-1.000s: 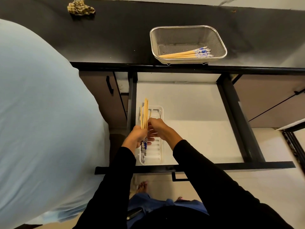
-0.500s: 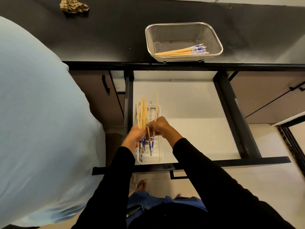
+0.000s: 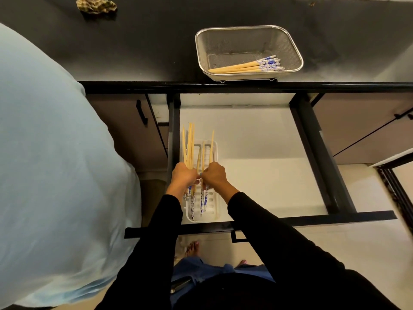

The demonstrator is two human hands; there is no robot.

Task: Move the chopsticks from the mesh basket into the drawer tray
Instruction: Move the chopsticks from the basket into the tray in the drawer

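My left hand (image 3: 183, 177) is shut on a bunch of several wooden chopsticks (image 3: 189, 145) with blue-and-white ends, held over the left side of the white slotted drawer tray (image 3: 215, 153). Close beside it, my right hand (image 3: 215, 175) pinches one or two chopsticks (image 3: 211, 145) over the tray's middle. The tray lies at the front left of the open white drawer (image 3: 257, 153). On the black counter behind stands the mesh basket (image 3: 290, 41), with several more chopsticks (image 3: 245, 66) lying along its near wall.
A pale blue cloth-covered bulk (image 3: 55, 164) fills the left of the view. A crumpled checked rag (image 3: 96, 5) lies at the counter's far left. Closed cabinet doors flank the drawer, whose black frame (image 3: 312, 218) juts toward me. My bare feet show below.
The single tight bunch has been spread apart: my right hand has drawn one or two chopsticks rightwards away from the bunch in my left hand. Both hands stay over the tray.
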